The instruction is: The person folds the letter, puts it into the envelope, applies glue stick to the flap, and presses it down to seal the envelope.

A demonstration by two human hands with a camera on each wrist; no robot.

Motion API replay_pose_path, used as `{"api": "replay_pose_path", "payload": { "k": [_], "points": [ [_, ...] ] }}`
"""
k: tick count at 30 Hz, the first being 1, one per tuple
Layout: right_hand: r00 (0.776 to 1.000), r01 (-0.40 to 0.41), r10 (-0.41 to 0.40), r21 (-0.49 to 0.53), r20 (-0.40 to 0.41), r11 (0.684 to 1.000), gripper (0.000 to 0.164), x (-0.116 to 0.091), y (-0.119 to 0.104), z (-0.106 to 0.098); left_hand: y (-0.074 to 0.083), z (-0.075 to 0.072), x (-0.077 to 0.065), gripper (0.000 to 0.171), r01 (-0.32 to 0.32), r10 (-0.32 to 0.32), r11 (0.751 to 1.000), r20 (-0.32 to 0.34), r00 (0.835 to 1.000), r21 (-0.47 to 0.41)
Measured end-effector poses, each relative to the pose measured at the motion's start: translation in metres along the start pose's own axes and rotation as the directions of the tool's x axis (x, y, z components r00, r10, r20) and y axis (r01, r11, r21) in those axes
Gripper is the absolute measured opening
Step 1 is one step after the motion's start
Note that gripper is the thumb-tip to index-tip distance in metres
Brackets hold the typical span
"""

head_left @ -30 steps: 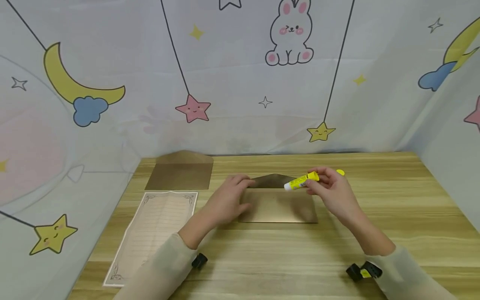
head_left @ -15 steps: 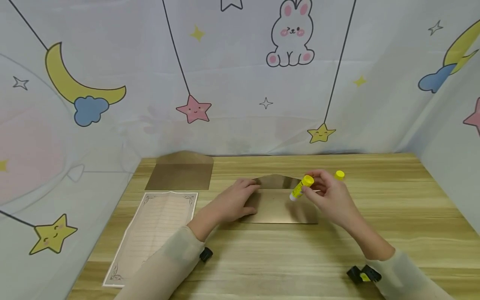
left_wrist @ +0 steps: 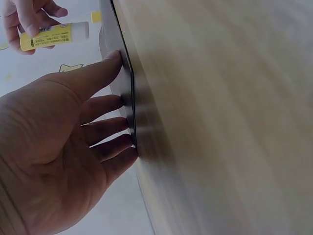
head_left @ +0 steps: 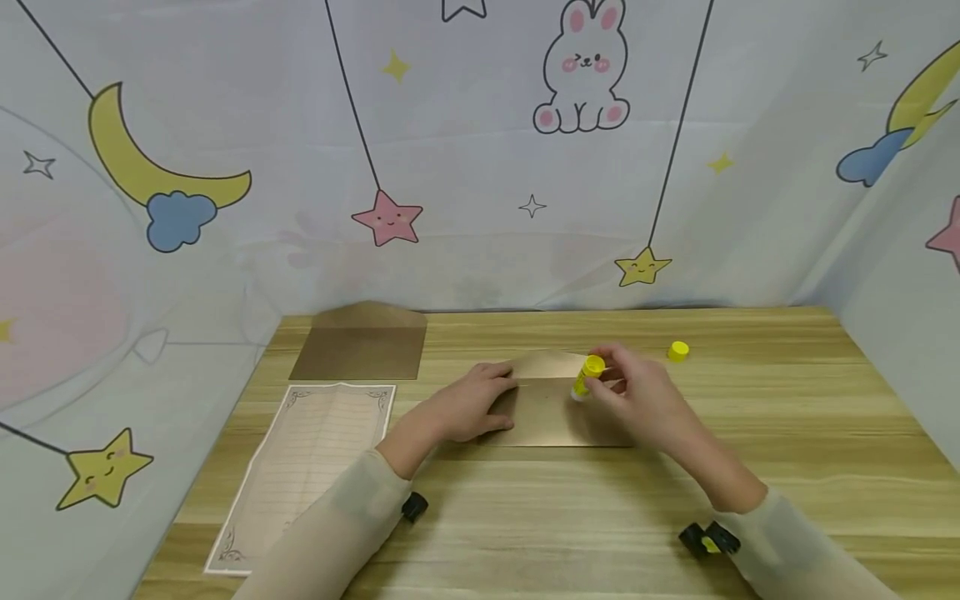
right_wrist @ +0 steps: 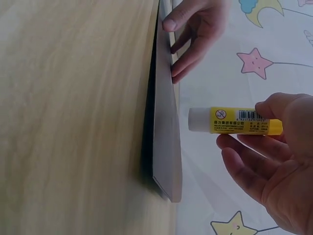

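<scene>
A bronze-brown envelope [head_left: 551,421] lies in the middle of the table, its pointed flap spread away from me. My left hand [head_left: 472,404] rests on its left end, fingertips and thumb touching the paper with nothing gripped. Over the right part, my right hand [head_left: 648,396] pinches a yellow glue stick [head_left: 587,379] between thumb and fingers, white end down. The right wrist view shows a gap between that white end of the glue stick [right_wrist: 234,121] and the envelope [right_wrist: 166,127]. A yellow cap [head_left: 678,351] stands on the table beyond the right hand.
At the back left lies a second brown envelope [head_left: 356,354], flap unfolded. In front of it is a lined sheet of letter paper [head_left: 322,450] with an ornate border, partly under the left sleeve. A printed cloth [head_left: 480,150] hangs behind the wooden table [head_left: 540,533].
The right hand has moved left and turned the glue stick from slanted to nearly upright over the envelope. The left hand has slid slightly right. The cap now shows fully.
</scene>
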State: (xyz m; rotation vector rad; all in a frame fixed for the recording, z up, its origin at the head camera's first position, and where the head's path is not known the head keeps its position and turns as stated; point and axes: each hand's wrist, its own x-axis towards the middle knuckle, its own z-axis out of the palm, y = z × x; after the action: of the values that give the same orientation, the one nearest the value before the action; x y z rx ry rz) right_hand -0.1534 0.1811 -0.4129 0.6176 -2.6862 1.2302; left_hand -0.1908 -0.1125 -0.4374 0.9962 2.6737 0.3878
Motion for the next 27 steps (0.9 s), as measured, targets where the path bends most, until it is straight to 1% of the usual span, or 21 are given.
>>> {"api": "replay_pose_path", "payload": {
  "k": [6,9,13,18,27],
  "points": [
    [0.998,0.004,0.000,-0.051,0.064,0.999,0.032,0.007,0.003,0.011,0.000,0.000,0.002,0.066,-0.007,0.007,1.000,0.009,1.000,0.003],
    [0.996,0.000,0.004,-0.059,0.084,0.998,0.030,0.009,0.005,0.015,0.001,-0.001,0.002,0.065,-0.009,0.009,1.000,0.015,1.000,0.002],
    [0.997,0.005,-0.002,-0.041,0.079,0.999,0.030,0.013,0.006,0.022,0.002,-0.002,0.002,0.065,-0.005,0.005,1.000,0.020,1.000,-0.003],
    [0.996,0.008,-0.005,-0.029,0.091,1.000,0.032,0.018,-0.003,0.030,0.003,-0.004,0.000,0.064,-0.007,0.007,1.000,0.017,1.000,-0.016],
    [0.993,0.054,-0.051,-0.027,0.106,0.998,0.028,0.028,-0.015,0.049,0.005,-0.003,-0.002,0.062,0.003,-0.003,1.000,0.022,1.000,-0.018]
  ]
}}
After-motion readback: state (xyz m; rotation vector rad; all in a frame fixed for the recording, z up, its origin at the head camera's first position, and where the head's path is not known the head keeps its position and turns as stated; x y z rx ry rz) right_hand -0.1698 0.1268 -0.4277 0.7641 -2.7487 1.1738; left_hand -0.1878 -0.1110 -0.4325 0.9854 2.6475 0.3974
